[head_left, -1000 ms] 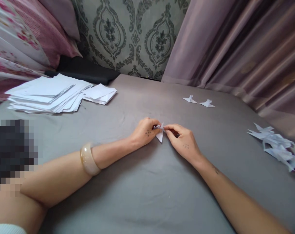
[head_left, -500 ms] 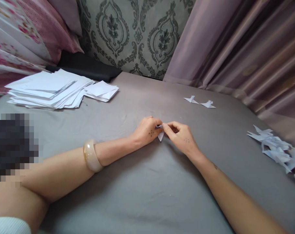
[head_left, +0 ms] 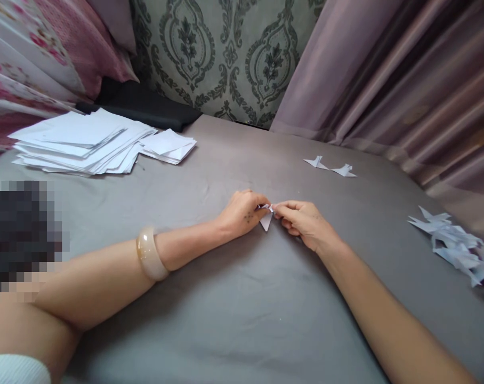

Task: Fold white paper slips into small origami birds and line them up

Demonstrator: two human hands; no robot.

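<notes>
A small folded white paper (head_left: pixel 266 221) is held over the grey sheet, with one pointed flap hanging down toward me. My left hand (head_left: pixel 244 214) is closed on it, and its fingers hide much of the folds. From the other side, the thumb and forefinger of my right hand (head_left: pixel 304 221) pinch the paper's right end. Beyond my hands, two folded paper birds (head_left: pixel 316 162) lie on the sheet toward the back right.
A tall stack of white paper sheets (head_left: pixel 82 144) lies at the left, beside a smaller stack (head_left: pixel 169 145). Several folded paper birds (head_left: pixel 453 242) are heaped at the right. A black cloth-like item (head_left: pixel 146 104) and mauve curtains (head_left: pixel 346 69) border the back.
My right hand has turned and shifted slightly right, its fingers now curled in a pinch at the paper's end. My left hand keeps its hold almost unmoved.
</notes>
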